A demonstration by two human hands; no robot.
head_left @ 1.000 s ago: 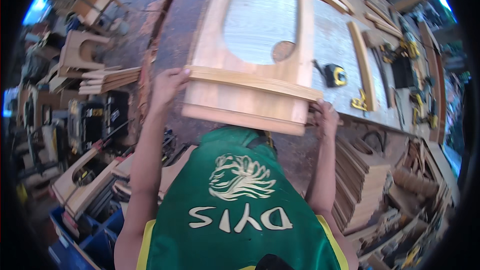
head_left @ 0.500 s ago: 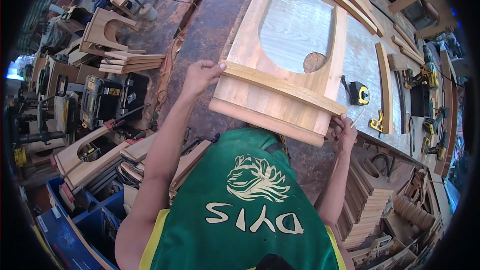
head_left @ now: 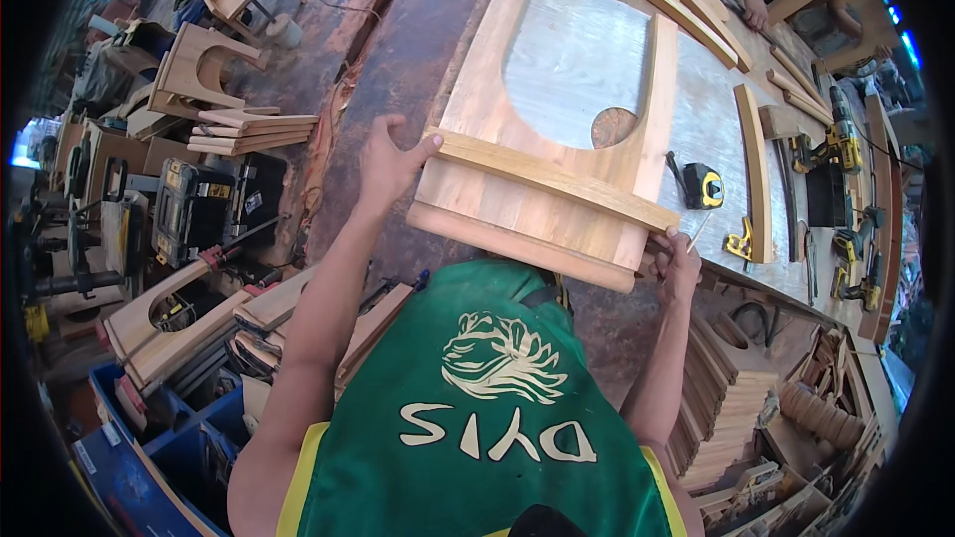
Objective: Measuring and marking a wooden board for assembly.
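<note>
A long wooden strip [head_left: 552,179] lies across a U-shaped wooden panel [head_left: 476,89], near the panel's rounded front edge. At the strip's left end is my left hand [head_left: 390,164], thumb tip against the wood and the other fingers spread apart. By the strip's right end, the fingers of my right hand [head_left: 678,264] are closed around a thin, pale pencil-like stick [head_left: 699,233] and touch the strip's tip. Part of the right-hand fingers is hidden below the panel's corner. A yellow-and-black tape measure [head_left: 703,186] sits just right of the panel.
On the workbench [head_left: 708,109] are a wooden bar [head_left: 753,174], a small yellow clamp [head_left: 739,239], and cordless drills [head_left: 844,144]. Another person's hand [head_left: 756,8] shows at far right. Stacked boards [head_left: 731,408] stand below right; a blue crate [head_left: 199,418] is lower left.
My left hand's fingers have lifted away from the strip's end, leaving the thumb against it. The right hand still holds the pencil-like stick. The whole view has shifted slightly.
</note>
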